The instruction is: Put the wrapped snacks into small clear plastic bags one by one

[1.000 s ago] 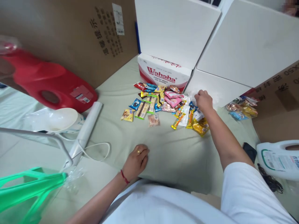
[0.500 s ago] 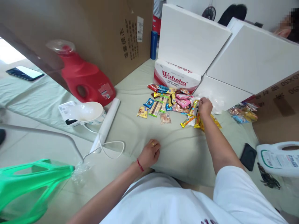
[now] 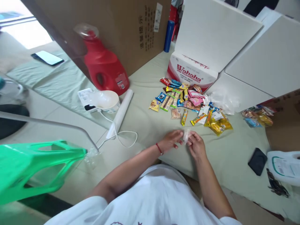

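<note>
My right hand [image 3: 197, 145] is pinching a small, crumpled piece of clear plastic [image 3: 187, 136] in front of my body. Just left of it is my left hand [image 3: 172, 139], its thumb and fingers apart and close to the plastic; whether they touch it I cannot make out. Beyond both hands lies a pile of wrapped snacks. Nearest are a yellow snack stick [image 3: 184, 117], a second yellow stick [image 3: 198, 119] and a clear-wrapped biscuit [image 3: 176, 113]. Yellow packets [image 3: 217, 126] lie at the pile's right, pink packets [image 3: 196, 97] in its middle.
Behind the snacks stand a Wahaha carton [image 3: 192, 70] and a crumpled clear bag [image 3: 223, 100]. To the left are a red jug [image 3: 106, 67], a white cup [image 3: 112, 101], a white roll [image 3: 120, 112] and a cable. A black phone-like item [image 3: 257, 161] lies at right.
My right hand has come back from the pile towards my body and holds clear plastic. My left hand has lifted towards it. One yellow stick now lies apart from the others. The view has shifted.
</note>
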`<move>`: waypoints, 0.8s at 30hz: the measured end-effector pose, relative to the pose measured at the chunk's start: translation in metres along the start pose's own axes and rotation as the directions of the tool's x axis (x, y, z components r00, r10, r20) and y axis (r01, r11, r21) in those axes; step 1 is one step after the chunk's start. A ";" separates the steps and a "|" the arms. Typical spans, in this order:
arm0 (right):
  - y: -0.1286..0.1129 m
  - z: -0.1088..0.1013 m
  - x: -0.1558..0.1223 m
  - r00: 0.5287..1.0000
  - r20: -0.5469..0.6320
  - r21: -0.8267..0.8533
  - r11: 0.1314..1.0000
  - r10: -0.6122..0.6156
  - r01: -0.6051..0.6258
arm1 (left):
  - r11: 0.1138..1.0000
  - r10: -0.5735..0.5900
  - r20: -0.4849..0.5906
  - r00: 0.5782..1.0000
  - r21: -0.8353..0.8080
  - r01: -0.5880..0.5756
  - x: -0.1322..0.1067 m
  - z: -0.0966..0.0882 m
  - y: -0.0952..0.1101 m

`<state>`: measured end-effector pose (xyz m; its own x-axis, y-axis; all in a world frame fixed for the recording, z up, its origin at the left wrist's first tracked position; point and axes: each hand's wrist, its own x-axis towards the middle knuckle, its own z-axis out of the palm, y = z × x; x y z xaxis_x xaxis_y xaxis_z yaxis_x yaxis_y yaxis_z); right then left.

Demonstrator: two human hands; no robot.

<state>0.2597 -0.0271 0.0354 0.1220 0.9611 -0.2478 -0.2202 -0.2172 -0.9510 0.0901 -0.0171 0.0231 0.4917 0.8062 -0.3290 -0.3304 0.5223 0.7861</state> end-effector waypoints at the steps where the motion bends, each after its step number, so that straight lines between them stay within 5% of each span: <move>1: 0.005 0.004 -0.005 1.000 0.018 -0.035 0.999 -0.007 0.007 | 1.000 -0.005 0.020 1.000 -0.006 0.005 0.002 0.000 -0.002; 8: 0.000 0.001 -0.014 0.980 -0.065 -0.233 0.958 -0.187 0.168 | 0.994 0.108 -0.206 0.972 0.050 -0.100 0.000 -0.013 -0.007; 12: 0.001 0.003 -0.027 0.948 0.154 -0.493 0.810 -0.278 0.318 | 0.983 0.172 -0.244 0.954 0.112 -0.148 -0.003 -0.006 -0.006; 15: 0.002 -0.003 -0.028 0.972 0.092 -0.495 0.837 -0.215 0.232 | 0.985 0.133 -0.180 0.975 0.131 -0.110 -0.007 -0.011 -0.001; 18: -0.005 -0.024 -0.021 0.993 -0.036 -0.258 0.961 -0.115 0.102 | 0.990 0.024 -0.001 1.000 0.141 -0.024 -0.013 -0.031 0.010; 20: -0.013 -0.042 -0.017 0.999 0.001 -0.121 0.992 -0.037 0.036 | 0.994 -0.013 0.097 0.995 0.114 0.002 -0.017 -0.046 0.018; 24: -0.020 -0.061 -0.015 0.999 -0.020 -0.168 0.985 -0.049 0.045 | 0.998 0.029 0.042 0.999 0.059 -0.032 -0.021 -0.055 0.024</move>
<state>0.3208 -0.0478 0.0467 0.1524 0.9670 -0.2044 -0.0491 -0.1991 -0.9787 0.0275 -0.0063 0.0206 0.5156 0.8086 -0.2834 -0.2978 0.4793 0.8256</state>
